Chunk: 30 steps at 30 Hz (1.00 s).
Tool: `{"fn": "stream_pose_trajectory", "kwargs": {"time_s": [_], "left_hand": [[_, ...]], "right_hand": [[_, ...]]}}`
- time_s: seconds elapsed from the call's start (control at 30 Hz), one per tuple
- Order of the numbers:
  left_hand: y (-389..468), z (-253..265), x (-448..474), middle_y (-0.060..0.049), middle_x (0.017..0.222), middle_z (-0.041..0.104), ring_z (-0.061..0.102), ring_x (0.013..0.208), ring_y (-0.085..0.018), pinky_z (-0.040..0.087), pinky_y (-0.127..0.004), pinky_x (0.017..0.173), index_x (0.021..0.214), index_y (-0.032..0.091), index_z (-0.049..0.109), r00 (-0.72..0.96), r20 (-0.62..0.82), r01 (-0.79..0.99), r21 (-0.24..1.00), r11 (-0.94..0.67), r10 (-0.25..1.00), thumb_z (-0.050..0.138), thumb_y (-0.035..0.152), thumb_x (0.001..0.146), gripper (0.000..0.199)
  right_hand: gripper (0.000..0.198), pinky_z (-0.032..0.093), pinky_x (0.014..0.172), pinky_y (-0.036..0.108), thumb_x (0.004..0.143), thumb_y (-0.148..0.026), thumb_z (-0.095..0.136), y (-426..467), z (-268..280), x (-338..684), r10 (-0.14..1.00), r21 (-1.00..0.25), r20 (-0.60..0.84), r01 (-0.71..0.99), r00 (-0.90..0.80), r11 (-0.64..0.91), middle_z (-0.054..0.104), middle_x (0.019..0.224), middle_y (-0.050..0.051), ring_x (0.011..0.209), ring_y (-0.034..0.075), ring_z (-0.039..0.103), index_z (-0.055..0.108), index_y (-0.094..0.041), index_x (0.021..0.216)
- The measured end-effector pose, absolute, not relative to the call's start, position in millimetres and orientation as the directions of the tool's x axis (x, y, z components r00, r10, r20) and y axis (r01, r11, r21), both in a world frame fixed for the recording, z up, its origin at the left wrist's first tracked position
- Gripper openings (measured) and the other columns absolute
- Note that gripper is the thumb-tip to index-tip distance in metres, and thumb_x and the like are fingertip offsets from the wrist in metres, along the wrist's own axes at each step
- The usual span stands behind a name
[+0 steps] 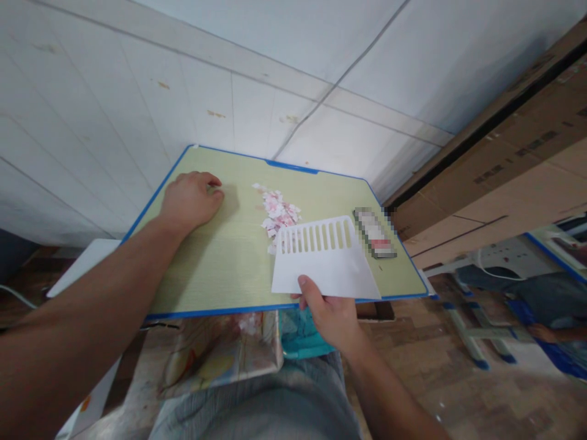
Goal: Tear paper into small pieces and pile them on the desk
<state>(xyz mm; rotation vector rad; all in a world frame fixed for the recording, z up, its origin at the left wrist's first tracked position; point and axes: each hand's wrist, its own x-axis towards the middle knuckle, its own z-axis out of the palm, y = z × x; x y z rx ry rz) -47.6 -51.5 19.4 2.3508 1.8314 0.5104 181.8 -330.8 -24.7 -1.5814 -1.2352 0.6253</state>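
Observation:
My right hand (337, 315) grips the near edge of a white panel (321, 263), thumb on top and fingers underneath. A row of long slots runs along the panel's far side. The panel is over the right part of a pale green tabletop (215, 269), partly covering a pile of small pink and white scraps (279, 211). My left hand (195, 198) is over the table's left part, loosely curled, with a gap between thumb and index finger. Nothing shows in it, and it is apart from the scraps.
A phone-like object (375, 232), blurred out, lies at the table's right. Large cardboard boxes (495, 159) stand beyond it. A white wall (192, 79) with a grey cable backs the table. Below hang a patterned bag (220, 360) and a teal item (302, 333). Another person's hand (543, 333) shows far right.

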Motion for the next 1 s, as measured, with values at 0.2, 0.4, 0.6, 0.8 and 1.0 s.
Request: {"fn": "stream_pose_trajectory", "kwargs": {"time_s": [0.2, 0.4, 0.6, 0.8, 1.0], "left_hand": [[-45, 12, -51, -0.021, 0.153, 0.08, 0.068, 0.151, -0.042, 0.053, -0.054, 0.131, 0.146, 0.015, 0.084, 0.215, 0.205, 0.899, 0.34, -0.276, 0.955, 0.052, 0.039, 0.105, 0.058], [-38, 5, -55, -0.016, 0.154, 0.08, 0.066, 0.153, -0.042, 0.049, -0.055, 0.134, 0.143, 0.02, 0.085, 0.206, 0.208, 0.864, 0.42, -0.277, 0.956, 0.062, 0.044, 0.101, 0.054], [-40, 8, -54, -0.015, 0.156, 0.079, 0.065, 0.153, -0.04, 0.05, -0.051, 0.134, 0.145, 0.022, 0.084, 0.2, 0.199, 0.88, 0.395, -0.265, 0.959, 0.057, 0.044, 0.101, 0.057], [-40, 8, -54, -0.02, 0.156, 0.078, 0.066, 0.154, -0.042, 0.05, -0.052, 0.133, 0.145, 0.018, 0.083, 0.217, 0.199, 0.879, 0.385, -0.28, 0.956, 0.055, 0.042, 0.101, 0.058], [-36, 5, -55, -0.017, 0.152, 0.08, 0.067, 0.152, -0.043, 0.051, -0.055, 0.131, 0.143, 0.024, 0.085, 0.203, 0.203, 0.876, 0.4, -0.271, 0.958, 0.057, 0.043, 0.097, 0.058]], "right_hand": [[0.066, 0.074, 0.085, 0.039, 0.108, -0.075, 0.074, -331, -21, 176, 0.952, -0.941, 0.066, 0.335, 0.298, -0.04, 0.078, 0.063, 0.004, 0.071, 0.028, 0.087, 0.062, -0.033, 0.06], [0.06, 0.072, 0.073, 0.039, 0.105, -0.078, 0.077, -329, -15, 176, 0.959, -0.97, 0.012, 0.237, 0.284, -0.058, 0.08, 0.064, 0.005, 0.059, 0.026, 0.08, 0.073, -0.031, 0.067], [0.058, 0.072, 0.083, 0.041, 0.106, -0.071, 0.078, -330, -19, 178, 0.954, -0.96, 0.05, 0.278, 0.294, -0.035, 0.078, 0.061, 0.004, 0.065, 0.027, 0.082, 0.071, -0.031, 0.064], [0.05, 0.07, 0.068, 0.038, 0.105, -0.067, 0.082, -332, -17, 178, 0.977, -0.982, 0.002, 0.184, 0.215, -0.038, 0.081, 0.066, 0.006, 0.059, 0.025, 0.077, 0.079, -0.028, 0.073], [0.052, 0.059, 0.05, 0.035, 0.1, -0.071, 0.086, -322, -12, 182, 0.868, -0.996, 0.079, 0.066, 0.49, 0.054, 0.072, 0.057, 0.002, 0.046, 0.022, 0.066, 0.073, -0.026, 0.079]]}}
